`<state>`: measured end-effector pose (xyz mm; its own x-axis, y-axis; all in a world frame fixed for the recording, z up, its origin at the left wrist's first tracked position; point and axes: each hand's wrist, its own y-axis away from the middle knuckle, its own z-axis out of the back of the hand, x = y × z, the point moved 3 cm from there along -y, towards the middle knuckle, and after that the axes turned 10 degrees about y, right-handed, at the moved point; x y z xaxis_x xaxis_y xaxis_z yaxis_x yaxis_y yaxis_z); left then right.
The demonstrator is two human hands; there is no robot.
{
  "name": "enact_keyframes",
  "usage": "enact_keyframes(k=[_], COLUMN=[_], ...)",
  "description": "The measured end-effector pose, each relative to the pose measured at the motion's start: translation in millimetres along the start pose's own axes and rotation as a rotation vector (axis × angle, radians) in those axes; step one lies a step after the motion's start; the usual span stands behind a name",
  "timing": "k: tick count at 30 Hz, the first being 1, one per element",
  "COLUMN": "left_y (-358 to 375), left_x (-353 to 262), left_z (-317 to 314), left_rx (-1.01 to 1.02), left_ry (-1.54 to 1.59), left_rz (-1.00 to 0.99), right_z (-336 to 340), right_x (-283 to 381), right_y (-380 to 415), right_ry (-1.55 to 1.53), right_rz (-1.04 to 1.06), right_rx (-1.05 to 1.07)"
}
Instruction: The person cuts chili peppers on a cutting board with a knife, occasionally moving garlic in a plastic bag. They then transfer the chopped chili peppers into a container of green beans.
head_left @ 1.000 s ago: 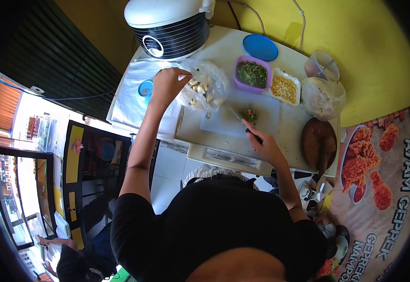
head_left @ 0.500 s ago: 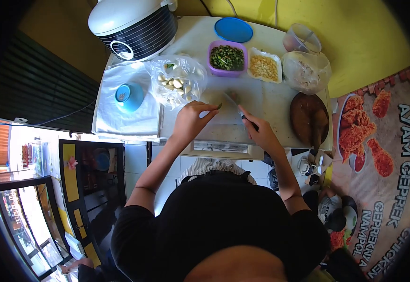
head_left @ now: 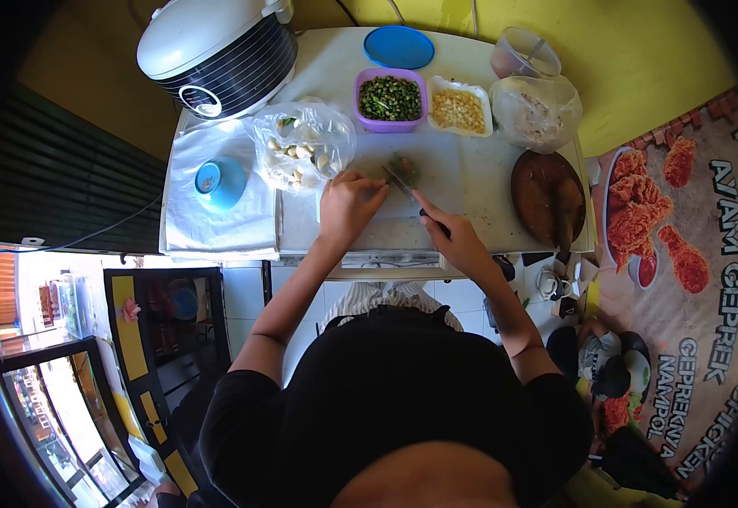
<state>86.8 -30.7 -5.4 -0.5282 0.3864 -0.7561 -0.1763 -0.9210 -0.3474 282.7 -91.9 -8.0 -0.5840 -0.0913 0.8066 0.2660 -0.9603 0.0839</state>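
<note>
My left hand (head_left: 353, 203) is closed in a pinch over a thin cutting board (head_left: 447, 196). The green chili between its fingertips is almost wholly hidden now. My right hand (head_left: 454, 239) grips a knife (head_left: 404, 184) by its black handle, its blade pointing up and left to my left fingertips. Beyond the blade lies a small pile of chopped green and reddish bits (head_left: 405, 165) on the board. A clear plastic bag of peeled garlic (head_left: 300, 152) is just past my left hand.
Behind the board stand a purple tub (head_left: 390, 127) of chopped greens and a white tray (head_left: 462, 131) of chopped pale pieces. A stone mortar (head_left: 531, 201) is at right, a blue bowl (head_left: 219, 184) at left. A rice cooker (head_left: 217, 59) and blue lid (head_left: 399, 46) are at the back.
My left fingertips and the knife blade have come together over the board. Earlier the chili's green tip stuck out, apart from the blade. The view has shifted slightly.
</note>
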Motion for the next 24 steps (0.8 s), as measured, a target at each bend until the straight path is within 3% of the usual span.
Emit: enact_keyframes(k=[10,13,16,18,24], left_y=[0,0,0,-1,-4], left_x=[-4,-3,-2,0,-1], left_z=[4,5,5,5,5], left_rx=[0.052,0.071,0.061,0.077,0.1], left_ry=[-0.055,-0.058,-0.049,-0.02,-0.037], left_rz=[0.0,-0.002,0.005,0.027,0.023], right_z=[-10,-7,2,10,10], right_x=[8,14,15,11,4], right_y=[4,-1,-4,-7,-12], right_ry=[0.468,0.546,0.389,0.082,-0.056], right_rz=[0.046,0.024,0.004,0.013,0.011], right_rx=[-0.049,0.033,0.084,0.11,0.121])
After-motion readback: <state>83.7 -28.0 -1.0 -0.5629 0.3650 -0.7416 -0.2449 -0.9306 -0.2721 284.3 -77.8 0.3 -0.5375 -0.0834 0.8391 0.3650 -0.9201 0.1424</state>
